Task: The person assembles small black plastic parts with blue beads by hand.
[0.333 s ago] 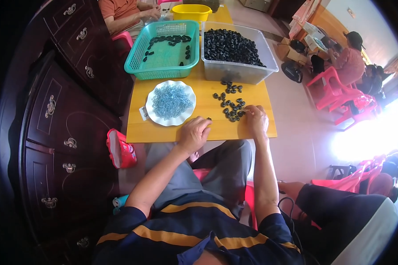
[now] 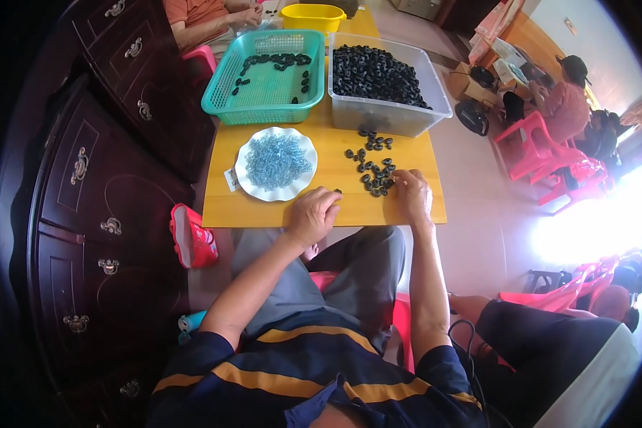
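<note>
I can't read a single word or number from here. The nearest thing to a label is a small pale tag (image 2: 232, 180) poking out at the left edge of the white plate (image 2: 247, 185), lying on the table (image 2: 239, 214); it has faint greyish marks, too small and blurred for me to make out. Down beside the cabinet (image 2: 139, 274), the red bag (image 2: 208, 248) has some lighter marks on its side, perhaps print, but I can't tell any letters. Across the room, the carton (image 2: 465, 87) is too far off to say whether it bears lettering.
</note>
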Tool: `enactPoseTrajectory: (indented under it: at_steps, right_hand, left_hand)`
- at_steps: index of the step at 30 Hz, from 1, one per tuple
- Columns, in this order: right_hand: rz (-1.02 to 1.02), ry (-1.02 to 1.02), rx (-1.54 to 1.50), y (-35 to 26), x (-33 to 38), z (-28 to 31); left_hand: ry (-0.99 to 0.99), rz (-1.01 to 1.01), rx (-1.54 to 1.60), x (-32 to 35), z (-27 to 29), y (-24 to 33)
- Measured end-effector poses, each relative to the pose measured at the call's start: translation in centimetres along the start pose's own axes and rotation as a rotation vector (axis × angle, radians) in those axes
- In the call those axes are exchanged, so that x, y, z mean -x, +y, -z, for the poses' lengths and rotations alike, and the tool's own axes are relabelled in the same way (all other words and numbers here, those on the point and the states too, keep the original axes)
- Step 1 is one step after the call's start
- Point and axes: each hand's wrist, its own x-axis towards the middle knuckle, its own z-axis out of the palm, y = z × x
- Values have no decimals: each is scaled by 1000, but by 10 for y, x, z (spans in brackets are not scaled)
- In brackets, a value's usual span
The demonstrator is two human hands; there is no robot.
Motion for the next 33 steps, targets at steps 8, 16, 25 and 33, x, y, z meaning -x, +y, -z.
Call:
enactPoseTrajectory:
  at_steps: [8,16,25,33]
  right_hand:
    - [72,3,-17,-1,3,-1]
    - [136,21,-32,-3,7,-3]
    - [108,107,-98,2,9,-9]
    - [120,164,-58,8,10,-10]
  left_hand:
    - [-6,9,17,-1,0,0]
    - [-7,44,37,-1,2,1]
    - [20,21,40,0,1,0]
    - [32,35,48,0,2,2]
